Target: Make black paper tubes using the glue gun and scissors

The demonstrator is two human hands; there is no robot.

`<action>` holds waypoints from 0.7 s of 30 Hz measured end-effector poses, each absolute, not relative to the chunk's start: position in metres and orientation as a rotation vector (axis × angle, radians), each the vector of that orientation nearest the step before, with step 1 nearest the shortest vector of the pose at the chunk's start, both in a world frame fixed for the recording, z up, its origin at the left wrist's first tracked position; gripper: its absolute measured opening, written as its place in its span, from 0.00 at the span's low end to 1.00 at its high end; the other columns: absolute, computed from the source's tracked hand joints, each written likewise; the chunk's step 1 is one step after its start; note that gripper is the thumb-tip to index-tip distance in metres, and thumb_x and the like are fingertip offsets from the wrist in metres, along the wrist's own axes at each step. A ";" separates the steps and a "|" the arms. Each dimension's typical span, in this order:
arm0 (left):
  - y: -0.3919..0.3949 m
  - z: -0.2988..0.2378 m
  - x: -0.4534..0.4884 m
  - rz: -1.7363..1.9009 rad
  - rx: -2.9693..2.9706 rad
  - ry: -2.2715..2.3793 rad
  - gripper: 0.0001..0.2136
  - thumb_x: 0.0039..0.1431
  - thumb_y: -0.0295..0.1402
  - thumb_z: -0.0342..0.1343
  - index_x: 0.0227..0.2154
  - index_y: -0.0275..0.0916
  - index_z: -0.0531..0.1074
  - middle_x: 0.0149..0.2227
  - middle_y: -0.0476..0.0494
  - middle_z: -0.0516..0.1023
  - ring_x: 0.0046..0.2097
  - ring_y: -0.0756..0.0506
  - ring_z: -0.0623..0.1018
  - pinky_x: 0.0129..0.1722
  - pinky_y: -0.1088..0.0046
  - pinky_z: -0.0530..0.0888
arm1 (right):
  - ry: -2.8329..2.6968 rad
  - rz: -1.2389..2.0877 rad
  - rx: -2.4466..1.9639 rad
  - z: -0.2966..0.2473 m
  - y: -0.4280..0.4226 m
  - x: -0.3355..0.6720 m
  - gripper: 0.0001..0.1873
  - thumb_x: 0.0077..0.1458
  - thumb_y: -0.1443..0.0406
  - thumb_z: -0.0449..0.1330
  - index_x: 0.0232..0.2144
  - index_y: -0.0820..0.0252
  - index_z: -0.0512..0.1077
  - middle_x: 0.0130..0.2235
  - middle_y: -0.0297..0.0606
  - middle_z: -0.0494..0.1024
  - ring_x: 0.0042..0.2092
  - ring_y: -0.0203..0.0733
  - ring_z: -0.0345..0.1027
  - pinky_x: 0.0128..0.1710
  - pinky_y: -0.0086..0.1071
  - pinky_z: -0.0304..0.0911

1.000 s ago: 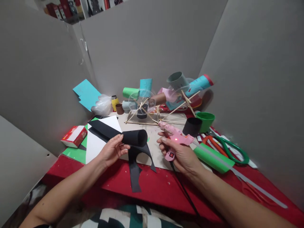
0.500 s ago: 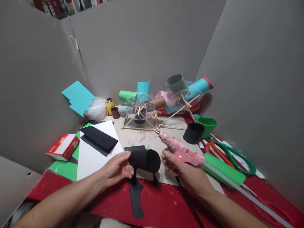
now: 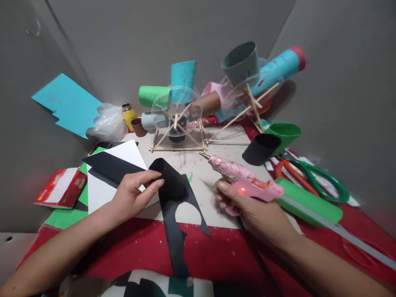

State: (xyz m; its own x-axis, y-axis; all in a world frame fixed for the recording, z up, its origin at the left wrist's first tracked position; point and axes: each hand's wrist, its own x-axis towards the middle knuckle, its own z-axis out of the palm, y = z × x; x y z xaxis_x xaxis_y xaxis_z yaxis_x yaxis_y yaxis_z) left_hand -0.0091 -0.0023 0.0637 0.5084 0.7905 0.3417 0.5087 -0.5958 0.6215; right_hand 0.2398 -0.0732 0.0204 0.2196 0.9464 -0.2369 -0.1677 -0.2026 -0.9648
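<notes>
My left hand pinches the edge of a rolled black paper tube, held just above the grey cardboard sheet with its open end turned up and left. My right hand is wrapped round a pink hot glue gun with a red light on; its nozzle points left, a short gap from the tube. A black paper offcut with curved cut-outs lies under the tube, reaching over the red table edge.
A model of sticks, clear discs and coloured paper tubes stands at the back. A black cup, green cup, green-handled scissors, green roll and metal ruler lie right. White and black sheets, a red box lie left. Grey walls enclose the table.
The view dipped closer to the table. My left hand turned the black tube from lying sideways to end-up and shifted it left; my right hand kept the glue gun, nozzle still towards the tube.
</notes>
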 end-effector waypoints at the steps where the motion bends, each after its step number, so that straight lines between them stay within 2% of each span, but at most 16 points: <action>1: -0.003 0.061 -0.007 0.809 2.425 1.014 0.07 0.59 0.33 0.56 0.37 0.37 0.76 0.29 0.44 0.80 0.27 0.50 0.77 0.28 0.77 0.70 | -0.817 1.237 -1.373 0.021 -0.074 0.241 0.22 0.43 0.48 0.68 0.25 0.62 0.73 0.22 0.36 0.71 0.22 0.32 0.61 0.17 0.24 0.54; 7: 0.001 0.052 0.006 0.785 2.877 0.741 0.07 0.61 0.29 0.54 0.39 0.35 0.74 0.31 0.42 0.82 0.28 0.50 0.79 0.26 0.78 0.70 | -0.890 1.242 -1.400 0.027 -0.076 0.245 0.24 0.45 0.49 0.66 0.38 0.61 0.77 0.24 0.34 0.73 0.23 0.35 0.64 0.19 0.27 0.59; 13: -0.001 0.056 0.015 0.740 2.993 0.758 0.07 0.61 0.31 0.54 0.38 0.35 0.74 0.29 0.43 0.81 0.26 0.50 0.79 0.24 0.79 0.69 | -0.975 1.218 -1.373 0.033 -0.078 0.244 0.22 0.48 0.52 0.64 0.43 0.57 0.77 0.22 0.31 0.73 0.23 0.35 0.64 0.19 0.26 0.58; 15: -0.003 0.057 0.017 0.694 3.044 0.770 0.07 0.62 0.32 0.53 0.37 0.35 0.74 0.29 0.42 0.82 0.26 0.49 0.79 0.24 0.79 0.69 | -0.981 1.220 -1.382 0.033 -0.078 0.244 0.21 0.48 0.52 0.64 0.41 0.57 0.77 0.22 0.31 0.73 0.23 0.35 0.64 0.19 0.26 0.58; 19: -0.005 0.058 0.021 0.555 3.098 0.832 0.09 0.64 0.33 0.50 0.36 0.37 0.74 0.28 0.44 0.81 0.25 0.50 0.78 0.23 0.79 0.68 | -0.938 1.242 -1.440 0.034 -0.079 0.244 0.19 0.47 0.50 0.64 0.30 0.60 0.77 0.23 0.34 0.74 0.24 0.35 0.65 0.21 0.27 0.60; 21: -0.005 0.059 0.023 0.475 3.086 0.864 0.10 0.64 0.34 0.49 0.36 0.38 0.74 0.27 0.45 0.80 0.25 0.50 0.77 0.24 0.79 0.67 | -0.950 1.232 -1.429 0.033 -0.079 0.244 0.18 0.47 0.50 0.64 0.30 0.60 0.77 0.23 0.34 0.74 0.24 0.36 0.66 0.22 0.27 0.61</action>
